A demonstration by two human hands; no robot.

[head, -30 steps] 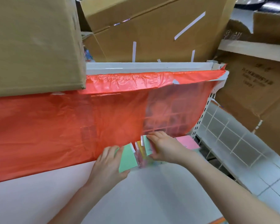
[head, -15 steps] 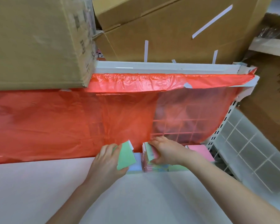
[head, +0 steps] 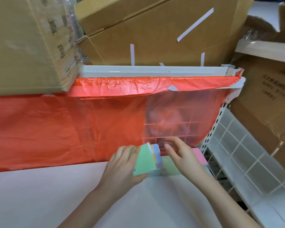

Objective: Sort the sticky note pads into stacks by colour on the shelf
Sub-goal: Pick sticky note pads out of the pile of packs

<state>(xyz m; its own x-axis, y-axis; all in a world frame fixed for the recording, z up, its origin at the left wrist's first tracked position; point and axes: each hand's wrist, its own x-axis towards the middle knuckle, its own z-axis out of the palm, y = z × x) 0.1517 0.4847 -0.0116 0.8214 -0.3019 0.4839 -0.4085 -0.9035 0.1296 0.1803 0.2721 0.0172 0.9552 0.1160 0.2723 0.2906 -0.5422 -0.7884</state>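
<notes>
L hand (head: 122, 168) grips a bunch of sticky note pads (head: 148, 160) stood on edge on the white shelf (head: 56, 195): thumb at the near lower corner, fingers curled over the far top edge. Green pad faces the camera; yellow, blue and pink edges show behind it, at approx 3 o'clock of the green face. Bunch sits at 2 o'clock from the L palm.

R hand (head: 183, 155) hovers just beside the bunch, at its 3 o'clock. Fingers loosely spread and part-curled, holding nothing; fingertips blurred, so contact w/ the bunch cannot be told.

Flat green pad (head: 169, 167) lies on shelf under the R hand, touching the bunch's base. Pink pad (head: 198, 155) lies flat at 2 o'clock of the R hand, near the shelf's R end.

Red plastic sheet (head: 56, 125) hangs behind the pads. Cardboard boxes (head: 146, 33) stacked above.
</notes>
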